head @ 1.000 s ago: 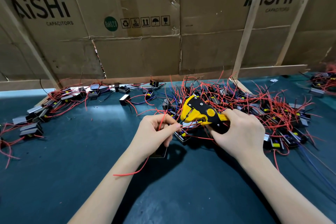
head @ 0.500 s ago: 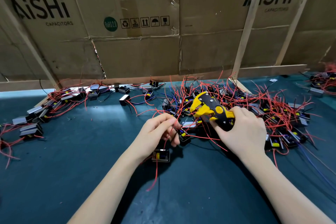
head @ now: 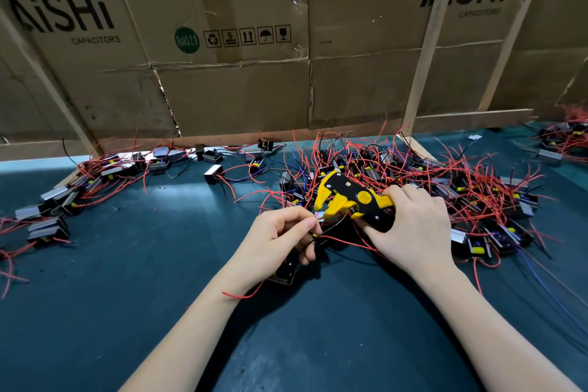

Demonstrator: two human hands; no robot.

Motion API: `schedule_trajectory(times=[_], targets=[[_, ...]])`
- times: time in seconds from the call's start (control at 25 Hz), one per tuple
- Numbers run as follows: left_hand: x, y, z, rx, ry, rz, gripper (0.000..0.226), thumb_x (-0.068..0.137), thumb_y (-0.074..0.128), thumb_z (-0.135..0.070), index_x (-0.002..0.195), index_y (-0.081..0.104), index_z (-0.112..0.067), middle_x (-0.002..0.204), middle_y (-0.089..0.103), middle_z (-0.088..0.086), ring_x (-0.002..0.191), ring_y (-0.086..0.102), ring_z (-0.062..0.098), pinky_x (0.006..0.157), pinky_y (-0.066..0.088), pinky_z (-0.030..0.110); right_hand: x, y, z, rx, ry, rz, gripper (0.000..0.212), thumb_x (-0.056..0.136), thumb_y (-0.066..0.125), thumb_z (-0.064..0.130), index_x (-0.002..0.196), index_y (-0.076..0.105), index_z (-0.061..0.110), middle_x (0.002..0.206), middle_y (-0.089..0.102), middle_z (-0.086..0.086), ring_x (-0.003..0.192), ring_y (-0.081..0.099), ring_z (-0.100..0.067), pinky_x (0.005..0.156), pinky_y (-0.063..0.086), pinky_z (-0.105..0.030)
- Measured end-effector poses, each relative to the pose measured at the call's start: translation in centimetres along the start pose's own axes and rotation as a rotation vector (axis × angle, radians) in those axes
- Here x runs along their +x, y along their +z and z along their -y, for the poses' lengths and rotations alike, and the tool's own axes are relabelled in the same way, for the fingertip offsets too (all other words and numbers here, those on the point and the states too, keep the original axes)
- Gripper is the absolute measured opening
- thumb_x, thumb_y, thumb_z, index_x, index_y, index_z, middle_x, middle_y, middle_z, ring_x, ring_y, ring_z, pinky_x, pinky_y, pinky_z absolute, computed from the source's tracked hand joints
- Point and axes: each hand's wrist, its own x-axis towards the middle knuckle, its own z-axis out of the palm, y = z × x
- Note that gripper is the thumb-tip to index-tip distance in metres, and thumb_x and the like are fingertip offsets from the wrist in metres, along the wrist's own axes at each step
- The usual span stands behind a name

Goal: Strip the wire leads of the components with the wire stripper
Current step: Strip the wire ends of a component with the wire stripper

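Backdrop: Although it takes no part in the work, the cardboard wall (head: 229, 89) fills the upper half of the frame; "AiSHi" over "CAPACITORS" is printed at upper left and again at upper right, the right-hand small print being blurred.
Table: a dark teal mat (head: 133, 280) covers the lower half of the frame.
Unworked heap: a tangled pile of components (head: 461, 200) with red leads is spread at right of centre; a smaller row (head: 79, 188) is laid at middle left.
Right hand: the right hand (head: 410, 229) is curled round the handles of the wire stripper (head: 346, 200), just right of centre.
Left hand: a lead is pinched between thumb and forefinger of the left hand (head: 280, 239), its fingers curled; a component (head: 284, 274) is hung below the palm, largely hidden.
Step in hand: the lead end is judged to be fed into the yellow head, whose jaws are seen parted; whether it is seated cannot be told.
Next move: a squeeze of the handles is called for, with the lead kept steady.
Green sticker: "RoHS 2.0" (head: 187, 39) is read left of the handling symbols.
Handling symbols: a boxed "5" (head: 230, 37) is printed among the recycling, arrows, umbrella and glass marks.
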Motion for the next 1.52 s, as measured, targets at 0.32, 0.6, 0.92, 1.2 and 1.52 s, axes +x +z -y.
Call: schedule_trajectory(times=[0.32,0.6,0.92,1.2,1.52], targets=[[0.2,0.2,0.2,0.024,-0.063,-0.033,0.025,0.102,0.049,-0.016,0.086,0.066,-0.007,0.057,0.064,0.005,0.05,0.056,0.016,0.054,0.048,0.022,0.0,-0.2,0.4,0.127,-0.089,-0.011,0.047,0.063,0.084,0.049,0.083,0.064,0.01,0.077,0.062,-0.004,0.078,0.06,-0.032,0.07,0.039,-0.038],[0.1,0.1,0.0,0.027,-0.052,-0.033,0.025,0.102,0.049,-0.016,0.086,0.065,-0.006,0.057,0.064,0.004,0.049,0.055,0.016,0.054,0.047,0.021,0.0,-0.4,0.6,0.107,-0.107,-0.075,0.043,0.057,0.089,0.042,0.073,0.065,0.011,0.066,0.062,-0.003,0.065,0.062,-0.031,0.063,0.042,-0.035],[0.0,0.1,-0.1,0.04,-0.008,-0.023,0.026,0.102,0.049,-0.014,0.083,0.065,-0.005,0.058,0.063,0.006,0.049,0.054,0.016,0.055,0.047,0.022,0.0,-0.4,0.6,0.049,-0.085,-0.064,0.048,0.05,0.094,0.04,0.053,0.056,0.011,0.049,0.056,-0.004,0.045,0.056,-0.031,0.05,0.03,-0.024],[-0.1,-1.4,-0.3,0.227,-0.02,0.017,0.014,0.083,0.077,-0.031,0.086,0.07,-0.019,0.062,0.051,-0.003,0.06,0.044,0.01,0.059,0.037,0.024,0.2,-0.1,-0.5,0.049,0.06,-0.102,0.056,0.072,0.068,0.061,0.094,0.068,0.01,0.085,0.064,-0.006,0.082,0.06,-0.034,0.074,0.04,-0.04],[0.0,-3.6,0.0,0.237,-0.322,-0.02,0.02,0.088,0.071,-0.02,0.07,0.066,-0.013,0.05,0.058,-0.002,0.038,0.047,0.009,0.042,0.034,0.018,0.3,-0.1,-0.5,0.099,0.064,-0.111,0.052,0.07,0.066,0.059,0.092,0.067,0.012,0.085,0.065,-0.004,0.082,0.061,-0.033,0.075,0.039,-0.039]])
